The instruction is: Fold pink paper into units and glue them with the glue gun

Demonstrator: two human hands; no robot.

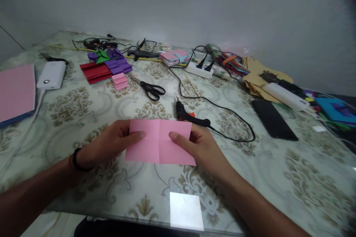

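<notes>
A pink sheet of paper [151,150] with a crease down its middle is held up above the table. My left hand [115,140] grips its left side, thumb on the front and fingers behind. At the right side my right hand [201,144] pinches it the same way. Just beyond the paper lies a black glue gun [189,114], its cord trailing right. Black-handled scissors [151,89] rest farther back. Behind them sit folded paper pieces: a small pink one [119,81], a red one [96,73] and a purple one [119,66].
On the left are a white power bank [52,75] with a cable and pink sheets [16,90]. A white power strip [199,70] with black plugs stands at the back. A black phone [274,120] lies on the right, near a brown paper pile [256,70].
</notes>
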